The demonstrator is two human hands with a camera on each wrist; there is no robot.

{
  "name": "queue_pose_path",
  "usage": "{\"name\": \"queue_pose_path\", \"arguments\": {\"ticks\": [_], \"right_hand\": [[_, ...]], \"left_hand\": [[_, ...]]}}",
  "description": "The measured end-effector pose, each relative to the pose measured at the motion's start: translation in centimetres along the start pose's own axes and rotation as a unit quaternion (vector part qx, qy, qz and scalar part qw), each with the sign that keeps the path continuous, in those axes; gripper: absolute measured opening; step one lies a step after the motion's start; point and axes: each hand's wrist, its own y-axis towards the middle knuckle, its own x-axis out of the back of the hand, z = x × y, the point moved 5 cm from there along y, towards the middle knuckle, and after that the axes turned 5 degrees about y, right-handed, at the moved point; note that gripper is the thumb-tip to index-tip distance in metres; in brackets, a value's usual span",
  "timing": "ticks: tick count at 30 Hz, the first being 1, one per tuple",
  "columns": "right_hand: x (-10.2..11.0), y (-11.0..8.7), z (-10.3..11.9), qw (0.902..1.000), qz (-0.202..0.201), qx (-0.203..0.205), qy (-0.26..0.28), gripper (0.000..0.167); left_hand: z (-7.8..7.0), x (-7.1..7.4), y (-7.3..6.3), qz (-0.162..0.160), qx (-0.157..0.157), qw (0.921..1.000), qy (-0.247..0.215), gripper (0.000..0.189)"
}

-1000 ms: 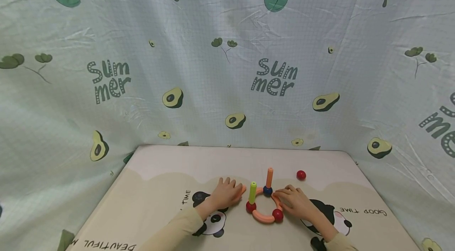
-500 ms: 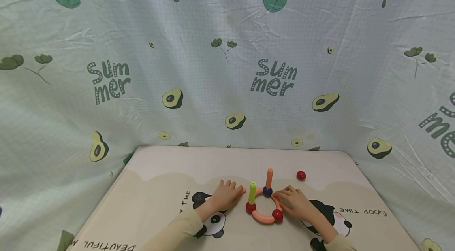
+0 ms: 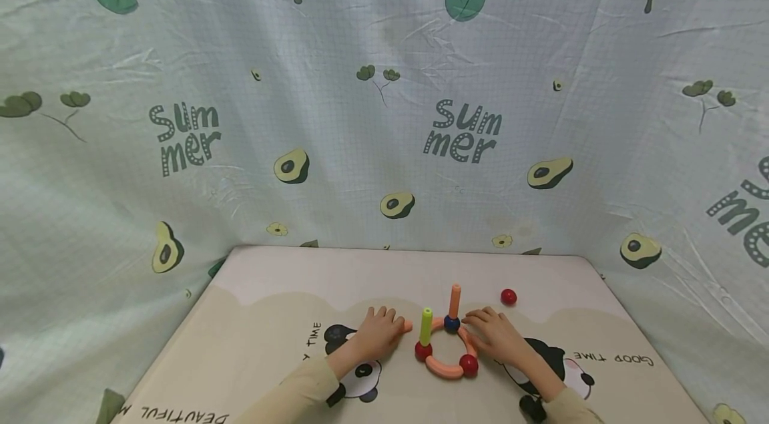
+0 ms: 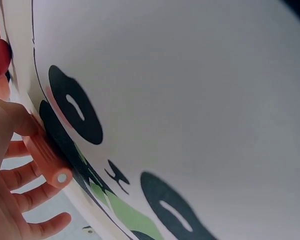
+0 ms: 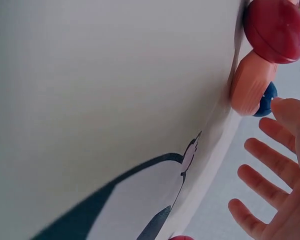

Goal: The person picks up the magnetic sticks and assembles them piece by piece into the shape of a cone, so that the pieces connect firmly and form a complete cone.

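Observation:
My left hand (image 3: 377, 336) pinches an orange stick (image 4: 52, 162) between thumb and fingers, low over the table and left of a ring of magnetic-looking toy pieces. Curved orange rods (image 3: 444, 368) form that ring, joined by a blue ball (image 3: 452, 324) and two red balls, one at the front right (image 3: 468, 364) and one at the left (image 3: 423, 350). A yellow-green stick (image 3: 426, 327) stands upright on the left red ball. On the blue ball an orange stick (image 3: 454, 301) rises. Just right of the ring, my right hand (image 3: 495, 336) has its fingers spread and holds nothing.
A loose red ball (image 3: 508, 297) lies behind my right hand. The table (image 3: 270, 277) carries a printed panda cover. Behind it hangs a pale curtain (image 3: 336, 123) with leaf and avocado prints.
My left hand has drawn slightly toward me and left with the orange stick. The right hand's fingers have lifted off the ring's right side and spread. The ring stays put.

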Motion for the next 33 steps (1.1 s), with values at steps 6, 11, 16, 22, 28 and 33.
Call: {"name": "queue_pose_path", "arguments": {"ticks": [6, 11, 16, 22, 28, 33], "right_hand": [[-0.1, 0.8, -0.4, 0.9994, -0.025, -0.023, 0.007, 0.032], [-0.1, 1.4, -0.7, 0.9925, -0.033, -0.072, 0.093, 0.035], [-0.2, 2.0, -1.2, 0.9626, -0.031, -0.12, 0.241, 0.037], [-0.2, 2.6, -1.0, 0.9281, -0.029, -0.131, 0.348, 0.041], [-0.4, 2.9, -0.8, 0.8787, 0.005, -0.138, 0.457, 0.044], [-0.4, 3.2, -0.8, 0.8509, 0.04, -0.12, 0.51, 0.047]], "left_hand": [[-0.1, -0.1, -0.2, 0.01, 0.003, 0.9999, -0.007, 0.012], [-0.1, -0.3, -0.3, 0.021, 0.003, 0.9998, 0.0, 0.014], [-0.1, 0.0, -0.4, 0.023, 0.002, 0.9997, -0.005, 0.015], [-0.1, 0.2, -0.5, 0.035, 0.007, 0.9987, -0.037, 0.015], [-0.1, 1.0, -1.0, 0.047, 0.016, 0.993, -0.107, 0.017], [-0.1, 1.4, -1.4, 0.06, 0.026, 0.9812, -0.182, 0.015]]}}
